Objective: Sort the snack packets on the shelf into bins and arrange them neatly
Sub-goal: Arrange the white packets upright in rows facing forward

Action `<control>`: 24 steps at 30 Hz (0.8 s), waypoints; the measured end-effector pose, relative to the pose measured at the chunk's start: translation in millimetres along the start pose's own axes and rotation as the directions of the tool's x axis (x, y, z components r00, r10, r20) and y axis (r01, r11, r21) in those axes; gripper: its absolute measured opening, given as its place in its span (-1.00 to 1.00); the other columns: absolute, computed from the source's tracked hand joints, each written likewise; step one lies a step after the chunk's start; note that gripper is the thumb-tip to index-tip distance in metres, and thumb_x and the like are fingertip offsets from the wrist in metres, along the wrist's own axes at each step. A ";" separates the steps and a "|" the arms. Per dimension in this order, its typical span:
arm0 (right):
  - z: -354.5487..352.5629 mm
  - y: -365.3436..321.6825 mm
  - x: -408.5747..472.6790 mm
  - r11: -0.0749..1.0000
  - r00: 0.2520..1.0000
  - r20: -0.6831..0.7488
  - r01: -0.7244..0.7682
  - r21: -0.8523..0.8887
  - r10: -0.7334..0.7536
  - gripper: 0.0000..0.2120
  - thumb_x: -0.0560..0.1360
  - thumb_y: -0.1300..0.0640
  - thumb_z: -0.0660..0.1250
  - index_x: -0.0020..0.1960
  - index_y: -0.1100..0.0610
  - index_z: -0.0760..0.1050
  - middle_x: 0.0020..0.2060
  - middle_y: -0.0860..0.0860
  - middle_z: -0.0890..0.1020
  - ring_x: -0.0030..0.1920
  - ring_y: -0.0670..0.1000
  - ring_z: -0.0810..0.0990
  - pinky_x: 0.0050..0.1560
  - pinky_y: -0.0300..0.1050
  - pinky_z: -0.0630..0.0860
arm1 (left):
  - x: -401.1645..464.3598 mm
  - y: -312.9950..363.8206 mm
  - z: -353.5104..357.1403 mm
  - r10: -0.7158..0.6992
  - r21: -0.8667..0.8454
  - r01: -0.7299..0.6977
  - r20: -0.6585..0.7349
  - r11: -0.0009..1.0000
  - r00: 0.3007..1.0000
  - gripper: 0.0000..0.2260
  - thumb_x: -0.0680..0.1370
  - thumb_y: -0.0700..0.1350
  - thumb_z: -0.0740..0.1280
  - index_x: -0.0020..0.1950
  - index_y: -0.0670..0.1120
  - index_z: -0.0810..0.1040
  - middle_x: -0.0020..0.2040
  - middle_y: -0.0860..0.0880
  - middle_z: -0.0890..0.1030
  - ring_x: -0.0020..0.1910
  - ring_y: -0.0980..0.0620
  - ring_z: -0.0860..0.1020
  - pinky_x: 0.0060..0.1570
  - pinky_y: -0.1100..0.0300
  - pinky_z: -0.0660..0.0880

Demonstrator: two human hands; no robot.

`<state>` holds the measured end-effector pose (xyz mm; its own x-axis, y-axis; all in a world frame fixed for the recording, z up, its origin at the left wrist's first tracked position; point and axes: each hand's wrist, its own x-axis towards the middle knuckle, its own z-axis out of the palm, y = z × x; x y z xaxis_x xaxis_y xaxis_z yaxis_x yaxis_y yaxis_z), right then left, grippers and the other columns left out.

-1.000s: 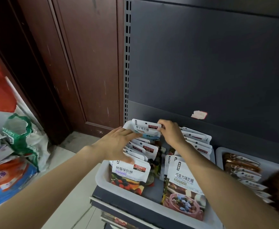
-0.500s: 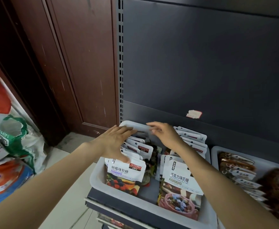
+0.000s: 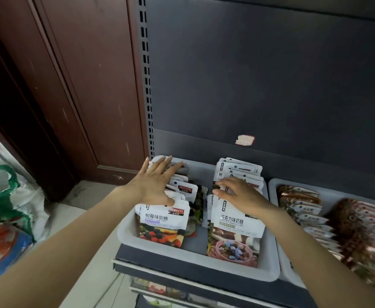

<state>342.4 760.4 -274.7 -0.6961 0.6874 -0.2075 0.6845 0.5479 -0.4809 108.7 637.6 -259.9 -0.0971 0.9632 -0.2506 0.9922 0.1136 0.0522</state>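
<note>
Dark shelving fills the upper right of the frame, a brown door the upper left, bags lying at the lower left. Centre-low, a white bin (image 3: 195, 266) sits on the shelf. Left hand (image 3: 154, 185) lies flat, fingers spread, on the left row of snack packets (image 3: 163, 221) — likely pressing them level. Right of it, the right hand (image 3: 241, 195) rests on the chocolate-candy row (image 3: 235, 227), fingers loosely spread, pinching nothing — probably squaring the stack. A second bin (image 3: 277, 185) of packets stands at far right.
</note>
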 end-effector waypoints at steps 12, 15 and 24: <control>-5.6 27.1 -66.5 0.994 0.997 -0.016 -0.074 -0.083 0.073 -0.45 0.57 -0.01 0.26 0.50 0.02 0.19 0.46 0.00 0.29 0.43 -0.01 0.26 0.27 -0.31 0.17 | 17.1 110.6 9.5 0.176 -0.510 -0.235 -0.163 0.827 0.971 -0.53 0.63 -0.10 0.19 0.52 -0.08 0.16 0.50 -0.09 0.22 0.45 -0.08 0.25 0.40 0.12 0.22; -4.3 35.2 -74.0 0.992 0.996 -0.026 -0.091 -0.088 0.089 -0.38 0.53 -0.01 0.32 0.51 0.06 0.16 0.45 0.04 0.30 0.41 0.00 0.30 0.29 -0.30 0.19 | 33.0 126.8 14.4 0.105 -0.632 -0.116 -0.055 0.766 0.993 -0.40 0.56 0.00 0.31 0.53 -0.07 0.14 0.49 -0.08 0.22 0.47 -0.07 0.17 0.40 0.09 0.18; -12.7 44.9 -65.0 0.991 0.993 0.000 -0.117 0.067 0.117 -0.42 0.47 0.05 0.40 0.43 0.00 0.27 0.30 0.00 0.40 0.26 -0.02 0.41 0.16 -0.19 0.36 | 38.8 130.4 24.3 -0.008 -0.570 0.031 0.042 0.821 0.999 -0.25 0.39 0.07 0.50 0.46 -0.11 0.23 0.37 -0.09 0.41 0.32 -0.09 0.39 0.27 0.10 0.38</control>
<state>421.1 746.4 -272.0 -0.6111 0.7467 -0.2626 0.7452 0.4309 -0.5090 236.3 683.8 -286.3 -0.1020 0.9510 -0.2918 0.7667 0.2620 0.5862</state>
